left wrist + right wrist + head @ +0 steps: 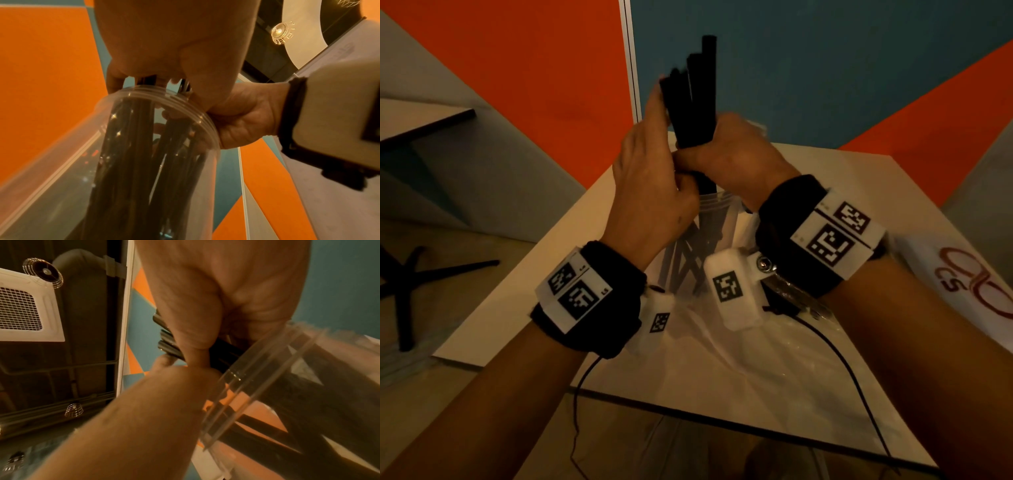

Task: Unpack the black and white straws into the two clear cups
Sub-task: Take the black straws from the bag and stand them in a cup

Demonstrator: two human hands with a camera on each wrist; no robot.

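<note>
Black straws [695, 99] over clear cup [726, 222], in curled-finger grip of left hand [650, 171] and right hand [739, 154]

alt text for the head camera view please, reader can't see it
A left hand and right hand grip a bundle of black straws whose lower ends sit in a clear cup on a white table. Both wrists wear black bands with printed markers.

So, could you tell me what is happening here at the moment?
A person is putting black straws into a clear cup. The right hand grips the bunch upright, with its lower ends in the cup. The left hand holds the bunch from the other side.
</note>
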